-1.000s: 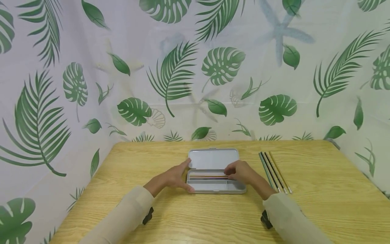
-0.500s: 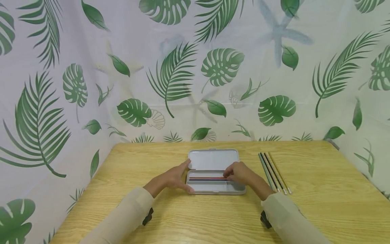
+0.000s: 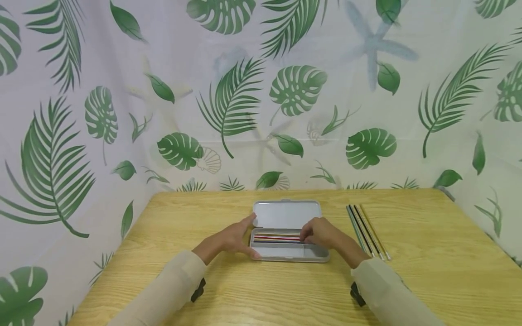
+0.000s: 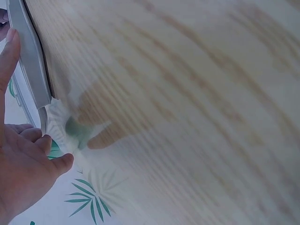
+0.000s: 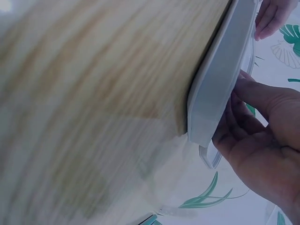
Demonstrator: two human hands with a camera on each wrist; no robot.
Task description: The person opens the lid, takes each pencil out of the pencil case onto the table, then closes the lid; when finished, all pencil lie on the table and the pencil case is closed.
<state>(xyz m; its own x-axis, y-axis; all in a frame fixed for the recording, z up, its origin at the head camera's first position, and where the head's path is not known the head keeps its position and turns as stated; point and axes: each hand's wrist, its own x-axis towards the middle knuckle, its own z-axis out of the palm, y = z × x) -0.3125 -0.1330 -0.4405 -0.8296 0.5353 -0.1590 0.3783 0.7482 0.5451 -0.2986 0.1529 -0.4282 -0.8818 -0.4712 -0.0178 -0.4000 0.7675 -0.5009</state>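
Observation:
An open light grey pencil case (image 3: 285, 260) lies on the table, its lid (image 3: 287, 214) folded back. Several pencils (image 3: 277, 237), with red, yellow and dark sides showing, lie lengthwise in its long rear compartment. My left hand (image 3: 233, 236) spans the case's left end with fingers spread, the thumb on the front corner and the fingertips by the lid's hinge. My right hand (image 3: 324, 233) reaches into the rear compartment, thumb and fingers curled around the pencils' right ends. Its fingertips are hidden in the head view; in the right wrist view they dip behind the case wall (image 5: 218, 75).
To the right of the case, several loose pencils (image 3: 367, 231) lie side by side on the wooden table (image 3: 261, 294). A leaf-printed cloth (image 3: 253, 99) hangs behind the table's back edge. The case's front compartments show no contents.
The pencils in the case have shifted and turned under my right fingers, so more red and yellow shows between them. My left hand has stayed at the case's left end.

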